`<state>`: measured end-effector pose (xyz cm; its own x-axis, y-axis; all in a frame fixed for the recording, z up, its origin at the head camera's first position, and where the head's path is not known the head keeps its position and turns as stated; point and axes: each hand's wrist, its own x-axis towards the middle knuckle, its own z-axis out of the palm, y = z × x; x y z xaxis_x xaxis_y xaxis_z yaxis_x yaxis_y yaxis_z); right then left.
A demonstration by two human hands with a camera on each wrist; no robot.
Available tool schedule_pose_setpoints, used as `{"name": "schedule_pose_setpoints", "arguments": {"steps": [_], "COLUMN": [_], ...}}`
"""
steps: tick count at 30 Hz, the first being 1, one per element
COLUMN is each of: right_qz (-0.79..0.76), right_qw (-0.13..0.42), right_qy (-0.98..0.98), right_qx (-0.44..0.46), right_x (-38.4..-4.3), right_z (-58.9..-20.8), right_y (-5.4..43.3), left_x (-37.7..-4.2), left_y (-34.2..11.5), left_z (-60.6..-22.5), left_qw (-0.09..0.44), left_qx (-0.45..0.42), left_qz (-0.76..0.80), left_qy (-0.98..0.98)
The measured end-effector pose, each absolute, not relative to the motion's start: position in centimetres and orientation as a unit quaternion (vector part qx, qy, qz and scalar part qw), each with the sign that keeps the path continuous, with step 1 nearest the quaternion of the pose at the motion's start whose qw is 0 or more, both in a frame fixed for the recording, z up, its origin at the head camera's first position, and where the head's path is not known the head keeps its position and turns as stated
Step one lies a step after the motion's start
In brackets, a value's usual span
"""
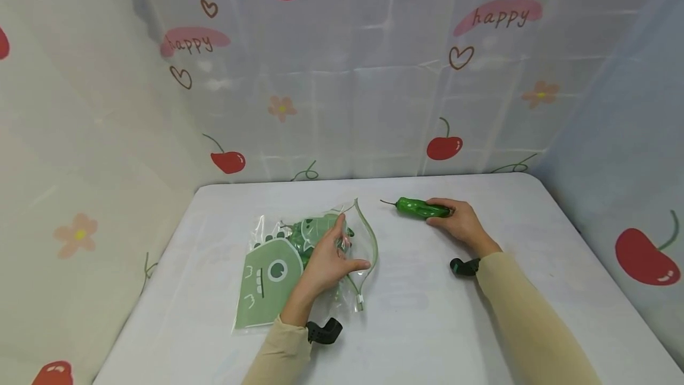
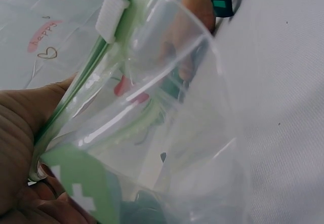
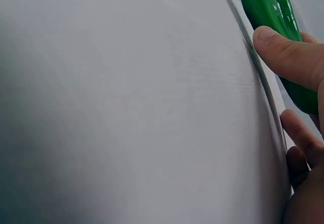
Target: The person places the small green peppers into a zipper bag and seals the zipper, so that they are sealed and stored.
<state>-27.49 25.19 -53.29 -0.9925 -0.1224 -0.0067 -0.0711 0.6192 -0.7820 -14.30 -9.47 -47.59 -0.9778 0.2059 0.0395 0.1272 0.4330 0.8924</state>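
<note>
A clear zip bag (image 1: pixel 269 287) with a green monster print lies on the left of the table, its green-edged mouth toward the right. Inside the bag shows something dark green (image 1: pixel 307 239), partly hidden by the print. My left hand (image 1: pixel 323 260) is at the bag's mouth, index finger and thumb spread apart against the film. In the left wrist view the white slider (image 2: pixel 111 16) sits on the green zip strip. My right hand (image 1: pixel 459 218) grips a shiny green pepper (image 1: pixel 419 207) by its blunt end, thumb on one side; its thin stem points left toward the bag.
A white-covered table (image 1: pixel 422 325) stands under both arms. Behind and beside it hang curtains (image 1: pixel 352 106) printed with cherries, hearts and flowers. A black wrist camera (image 1: pixel 325 331) is on the left wrist, another (image 1: pixel 464 267) on the right.
</note>
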Motion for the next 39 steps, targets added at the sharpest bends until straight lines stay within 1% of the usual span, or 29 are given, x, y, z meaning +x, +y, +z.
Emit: {"name": "schedule_pose_setpoints", "arguments": {"steps": [24,39], "right_qz": [-0.446,-0.446], "right_qw": [0.056,0.042], "right_qy": [0.891,0.889], "right_qx": [-0.066,-0.096], "right_x": [-24.5,-22.7], "right_z": [-52.5,-51.8], "right_y": [25.8,25.7], "left_x": [-14.5,-14.3], "left_y": [-9.1,-9.3], "left_z": [-47.7,-47.6], "left_qw": [0.043,0.037], "left_qx": [0.094,0.095], "left_qz": [0.519,0.516], "left_qy": [0.849,0.850]}}
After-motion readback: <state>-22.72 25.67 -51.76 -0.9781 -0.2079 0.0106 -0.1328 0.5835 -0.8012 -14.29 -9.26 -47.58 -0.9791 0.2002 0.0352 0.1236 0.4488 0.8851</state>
